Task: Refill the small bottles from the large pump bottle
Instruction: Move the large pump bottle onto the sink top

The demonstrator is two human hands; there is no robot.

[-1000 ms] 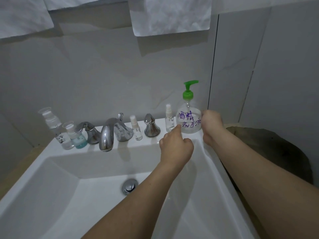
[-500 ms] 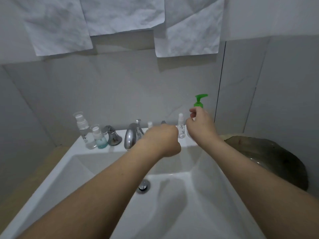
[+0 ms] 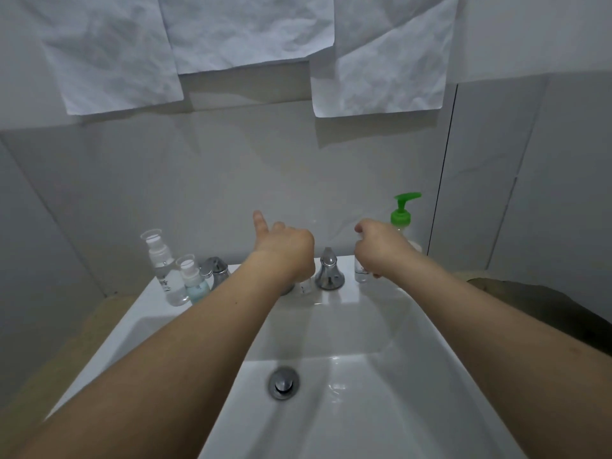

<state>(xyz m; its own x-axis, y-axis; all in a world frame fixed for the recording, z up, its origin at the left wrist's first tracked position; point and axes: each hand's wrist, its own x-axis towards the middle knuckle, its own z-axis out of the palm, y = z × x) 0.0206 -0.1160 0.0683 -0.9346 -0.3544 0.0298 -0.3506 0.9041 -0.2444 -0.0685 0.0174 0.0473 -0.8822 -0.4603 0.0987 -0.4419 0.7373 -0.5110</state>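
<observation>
Small bottles stood upright along the sink's back ledge [image 3: 351, 298], long axes vertical. I used the right tap handle [image 3: 328, 270] as my landmark. Just right of it stood one clear small bottle [image 3: 361, 274], with my right hand [image 3: 381, 251] directly over it, fingers curled down around its top; the cap was hidden, so I could not tell whether the fingers gripped it or only closed above it. Just left of the handle stood another small clear bottle [image 3: 305, 288], mostly covered by my left hand [image 3: 286, 251]. That hand was loosely fisted with the thumb stuck up, and I could not tell whether it held anything.

Further right of the handle, behind the right hand, stood the large pump bottle [image 3: 404, 223], green pump upright, nozzle pointing right. The right hand was plainly the nearer one to it.

Well left of the handle stood two capped bottles, a tall clear one [image 3: 162, 266] and a shorter one with blue liquid [image 3: 193, 279], touching or nearly so, beside the left tap handle [image 3: 215, 270].

Judgement: uncapping came next, right bottle first, with no refilling yet evident.

Surface: glossy white ledge, narrow, the basin [image 3: 381, 392] dropping away toward me, drain [image 3: 283, 382] below. A knocked bottle would likely roll in. Room: grey tiled wall, crumpled paper sheets [image 3: 248, 31] hung above, dim light.
</observation>
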